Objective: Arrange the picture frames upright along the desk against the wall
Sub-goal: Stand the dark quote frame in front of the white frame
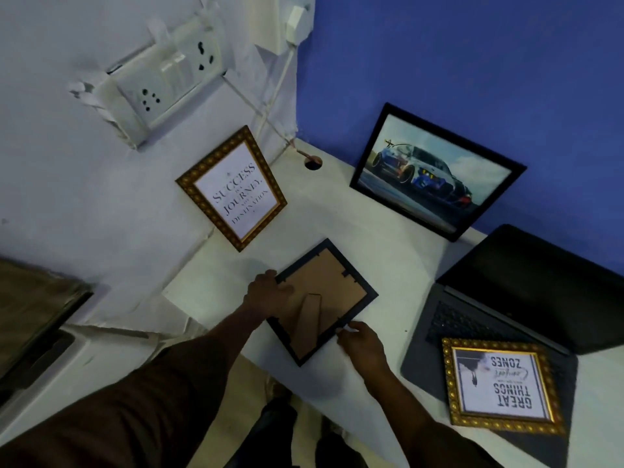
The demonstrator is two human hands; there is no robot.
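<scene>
Hands are gripping a black frame (324,300) that is lying face down near the middle of the white desk (378,238), its brown backing and folded stand facing up; the left hand (270,292) is clasping the frame's left corner, while the right hand (361,342) is pinching its lower right edge; a gold frame with a "Success" print (233,189) is leaning upright against the pale wall (67,180); a black frame with a car picture (435,172) is leaning against the blue wall (472,62); another gold frame (503,386) is lying flat on the keyboard of an open laptop (506,298).
</scene>
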